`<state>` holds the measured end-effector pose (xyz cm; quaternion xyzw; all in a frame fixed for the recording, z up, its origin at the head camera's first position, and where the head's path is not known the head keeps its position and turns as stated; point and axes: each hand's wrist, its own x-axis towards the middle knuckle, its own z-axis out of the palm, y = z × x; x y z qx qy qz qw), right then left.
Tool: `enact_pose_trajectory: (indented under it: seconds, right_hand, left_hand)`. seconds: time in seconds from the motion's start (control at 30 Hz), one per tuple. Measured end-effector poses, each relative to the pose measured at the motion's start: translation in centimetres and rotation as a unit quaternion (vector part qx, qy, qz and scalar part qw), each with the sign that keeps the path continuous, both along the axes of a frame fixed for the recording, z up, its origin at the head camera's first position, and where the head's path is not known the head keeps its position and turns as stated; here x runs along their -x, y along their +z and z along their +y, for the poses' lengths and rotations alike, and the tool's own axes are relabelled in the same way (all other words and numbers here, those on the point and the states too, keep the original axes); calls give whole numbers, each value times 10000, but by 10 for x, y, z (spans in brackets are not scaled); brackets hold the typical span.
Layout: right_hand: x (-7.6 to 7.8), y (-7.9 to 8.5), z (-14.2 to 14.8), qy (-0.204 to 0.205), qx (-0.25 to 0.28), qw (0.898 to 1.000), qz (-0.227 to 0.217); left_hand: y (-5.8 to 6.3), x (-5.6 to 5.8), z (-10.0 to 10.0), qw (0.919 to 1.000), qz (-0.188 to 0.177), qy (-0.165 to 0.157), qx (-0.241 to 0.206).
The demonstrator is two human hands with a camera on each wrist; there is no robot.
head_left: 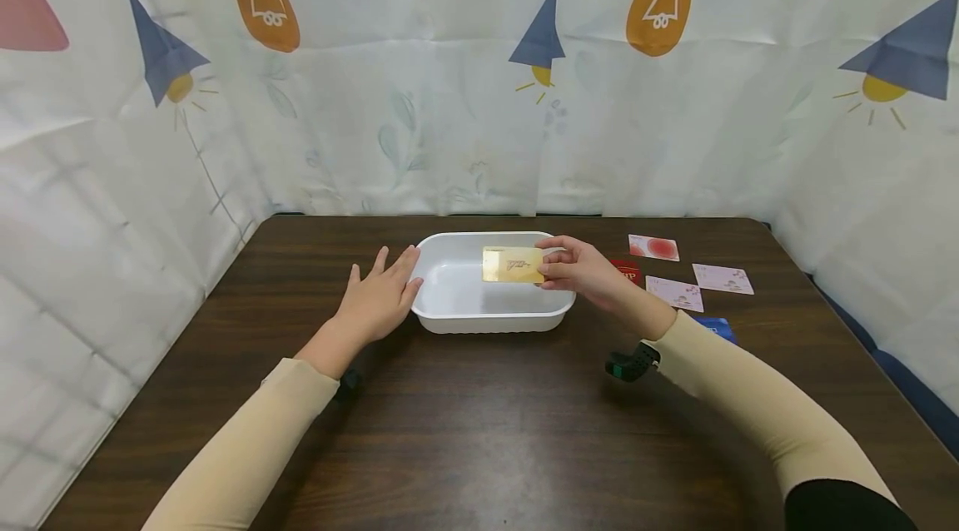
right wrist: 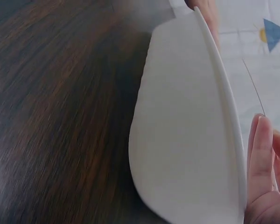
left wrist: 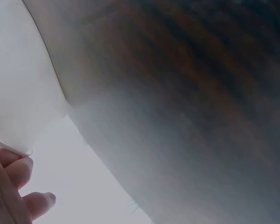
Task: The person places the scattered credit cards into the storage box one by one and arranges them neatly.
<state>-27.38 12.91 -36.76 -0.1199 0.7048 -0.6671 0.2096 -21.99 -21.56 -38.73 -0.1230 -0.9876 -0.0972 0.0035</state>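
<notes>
A shiny gold card [head_left: 512, 265] is held over the white plastic basin [head_left: 490, 323] by my right hand [head_left: 587, 271], which pinches the card's right end. My left hand [head_left: 375, 298] lies against the basin's left rim with its fingers spread and fairly straight. In the left wrist view, the fingertips [left wrist: 19, 171] meet the rim of the basin [left wrist: 23, 79]. The right wrist view has the basin's outer wall [right wrist: 186, 116] in the middle and my right hand's fingers [right wrist: 261, 154] beside the rim; the card is barely visible there.
Several cards lie right of the basin: a red-and-white card [head_left: 653, 247], a dark red card [head_left: 628, 270], pink cards [head_left: 674, 294] [head_left: 722, 279] and a blue card [head_left: 718, 329] partly behind the right forearm. The dark wood table [head_left: 479, 431] is bordered by patterned curtains [head_left: 479, 131].
</notes>
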Motion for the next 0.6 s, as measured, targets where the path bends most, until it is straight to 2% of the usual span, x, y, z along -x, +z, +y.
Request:
enact_pose_trajectory:
  seconds: [0.23,0.6]
  right_hand:
    - [3,1,-20,-58,-115,9999,-114]
    - [11,-1,-50,-98,64,9990,-422]
  left_hand:
    - [2,-1,1,10000,37,-7,81]
    - [0,0,1,9999,103,-60,121]
